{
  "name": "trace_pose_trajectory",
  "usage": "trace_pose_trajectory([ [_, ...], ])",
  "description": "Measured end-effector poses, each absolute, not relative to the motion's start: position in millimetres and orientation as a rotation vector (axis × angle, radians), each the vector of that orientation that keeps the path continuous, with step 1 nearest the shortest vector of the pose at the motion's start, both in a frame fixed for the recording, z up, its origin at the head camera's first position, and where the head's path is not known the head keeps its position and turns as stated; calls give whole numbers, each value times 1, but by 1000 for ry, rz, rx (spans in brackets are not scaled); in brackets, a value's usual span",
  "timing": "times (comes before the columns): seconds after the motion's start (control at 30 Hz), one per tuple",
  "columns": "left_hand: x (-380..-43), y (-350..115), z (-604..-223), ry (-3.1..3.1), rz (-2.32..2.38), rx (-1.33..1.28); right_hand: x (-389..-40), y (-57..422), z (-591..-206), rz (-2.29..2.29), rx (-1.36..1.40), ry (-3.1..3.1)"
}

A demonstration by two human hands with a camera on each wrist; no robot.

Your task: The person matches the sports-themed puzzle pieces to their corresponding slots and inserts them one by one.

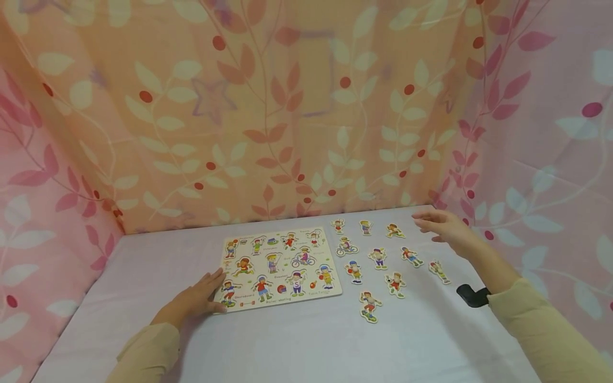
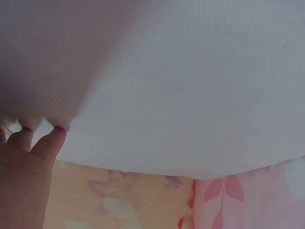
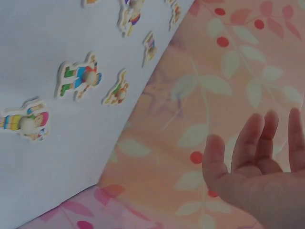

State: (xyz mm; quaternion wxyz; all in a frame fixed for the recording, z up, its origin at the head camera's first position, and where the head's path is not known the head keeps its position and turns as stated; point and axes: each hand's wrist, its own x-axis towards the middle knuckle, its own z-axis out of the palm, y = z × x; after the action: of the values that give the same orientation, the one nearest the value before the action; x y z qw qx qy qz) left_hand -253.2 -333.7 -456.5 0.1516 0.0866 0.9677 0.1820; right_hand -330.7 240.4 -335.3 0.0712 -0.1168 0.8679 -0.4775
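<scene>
**Knobbed sports-figure pcs: light, stiff, best pinched by the knob**

Loose puzzle pcs, ten of them, lie flat on the surface R of the board, spread in loose rows w/ gaps between. Skateboarder sits nearest the person; tennis player, golfer & runner are along the far edge. Look like thin wood, so prob. v. light & rigid, hard to damage, though narrow bits (racket, limbs) may chip. Thin edges would be awkward to get a nail under. R wrist view shows a pale round knob mid-body on the roller skater: prob. best hold, thumb + index, straight up. Smooth knob might slip a bit if fingers are damp.

Puzzle board lies flat just L of the pcs, printed w/ matching figures; can't tell how deep any slots are. Looks stiff, heavier than a pc but prob. still light enough to slide on cloth; L edge or a near corner is the place to hold it.

L hand rests at board's L edge, thumb by near-L corner, fingers fairly straight, not clenched. R hand hangs in the air past the runner, fingers loosely bent, nothing held.

Surface = pale cloth; leaf-print curtain behind. Black object by R cuff, unclear what.
</scene>
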Motion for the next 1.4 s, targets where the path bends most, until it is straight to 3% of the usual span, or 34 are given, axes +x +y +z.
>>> trace_pose_trajectory([
  [0.27,-253,-333,-455,2776,523,250,-344,281,-356,-1338,-465,2470],
  [0.67,-251,-331,-454,2795,517,265,-366,330,-399,-1210,-319,2262],
  [1.0,-252,-329,-452,2798,506,273,-371,350,-427,-1157,-87,2201],
  [1.4,-252,-332,-454,2781,527,254,-377,348,-440,-1178,-102,2180],
])
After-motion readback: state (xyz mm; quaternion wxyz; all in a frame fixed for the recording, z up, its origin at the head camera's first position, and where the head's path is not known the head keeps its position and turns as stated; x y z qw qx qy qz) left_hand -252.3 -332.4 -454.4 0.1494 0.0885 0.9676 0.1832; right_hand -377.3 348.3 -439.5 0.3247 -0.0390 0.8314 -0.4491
